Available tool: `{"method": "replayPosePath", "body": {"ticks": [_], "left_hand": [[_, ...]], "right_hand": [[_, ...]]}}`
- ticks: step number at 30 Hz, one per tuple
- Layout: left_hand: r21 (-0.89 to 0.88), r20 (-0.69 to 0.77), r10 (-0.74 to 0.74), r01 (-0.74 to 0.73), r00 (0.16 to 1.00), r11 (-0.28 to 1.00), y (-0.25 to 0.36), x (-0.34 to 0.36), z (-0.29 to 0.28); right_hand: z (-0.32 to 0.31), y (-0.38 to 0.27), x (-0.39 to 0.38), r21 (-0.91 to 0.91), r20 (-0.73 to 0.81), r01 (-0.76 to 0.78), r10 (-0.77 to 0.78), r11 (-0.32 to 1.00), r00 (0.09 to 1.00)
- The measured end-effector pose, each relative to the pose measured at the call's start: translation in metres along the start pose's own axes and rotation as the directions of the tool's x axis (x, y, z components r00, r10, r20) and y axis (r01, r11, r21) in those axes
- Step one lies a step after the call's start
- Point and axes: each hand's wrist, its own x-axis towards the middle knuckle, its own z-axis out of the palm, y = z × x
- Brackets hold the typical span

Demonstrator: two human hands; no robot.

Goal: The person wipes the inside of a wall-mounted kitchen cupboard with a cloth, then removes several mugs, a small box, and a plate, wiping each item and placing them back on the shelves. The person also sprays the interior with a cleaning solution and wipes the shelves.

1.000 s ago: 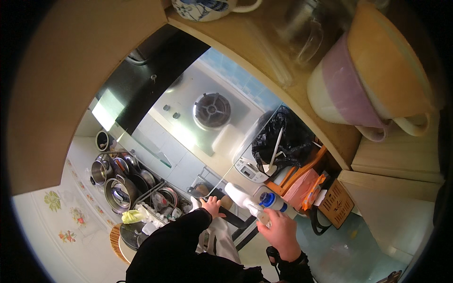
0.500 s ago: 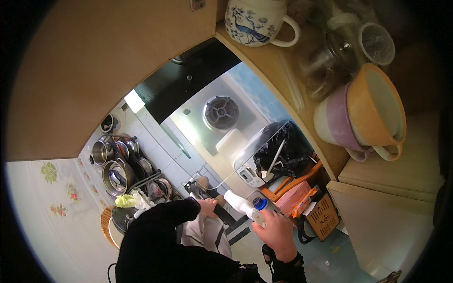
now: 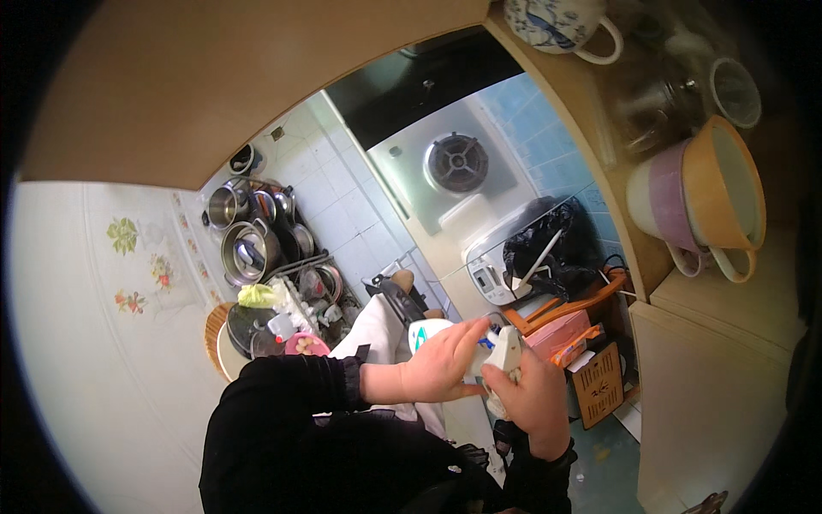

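Observation:
My right hand (image 3: 535, 394) is closed around an off-white plastic piece (image 3: 507, 355) that looks like the head of a spray bottle. My left hand (image 3: 437, 364) is beside it, fingers stretched out and pointing toward the piece, with the thumb below. Behind the left fingers shows a white rounded surface (image 3: 425, 332) with a teal mark; whether it joins the piece in my right hand is hidden. A bit of blue shows between the two hands.
Open cupboard shelf with stacked cups (image 3: 715, 197) and a patterned mug (image 3: 556, 26) near the head, upper right. Pots (image 3: 248, 248) crowd the left wall. A gas burner (image 3: 457, 163), white scale (image 3: 488, 278), black bag (image 3: 548, 248) and brown slatted holder (image 3: 597, 385) stand beyond.
My left hand has left the dark bar and come right, beside my right hand, fingers now extended. The white piece in my right hand is tilted more upright. The view has turned.

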Motion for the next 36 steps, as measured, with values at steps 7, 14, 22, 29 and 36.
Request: {"method": "replayPosePath", "body": {"ticks": [7,14,22,29,36], "left_hand": [[0.094,-0.262,-0.145,0.174,0.954,0.980,0.012,-0.006,-0.055],[-0.291,-0.250,-0.387,0.312,0.888,0.905,0.011,-0.005,-0.149],[-0.218,-0.268,-0.471,0.423,0.840,0.879,0.014,0.010,-0.154],[-0.158,-0.223,-0.340,0.311,0.914,0.937,0.020,0.050,-0.144],[-0.126,-0.167,-0.381,0.363,0.909,0.923,0.025,0.086,-0.125]], "right_hand": [[0.001,-0.077,0.012,0.143,-0.006,0.255,-0.257,0.956,0.966],[0.002,-0.067,-0.001,0.353,0.058,0.296,-0.336,0.888,0.940],[0.004,-0.012,-0.031,0.355,0.101,-0.099,0.068,0.930,0.993],[0.001,-0.003,-0.048,0.319,0.009,-0.032,0.031,0.947,0.999],[0.003,-0.001,-0.055,0.336,-0.006,-0.056,0.062,0.940,0.998]]}}
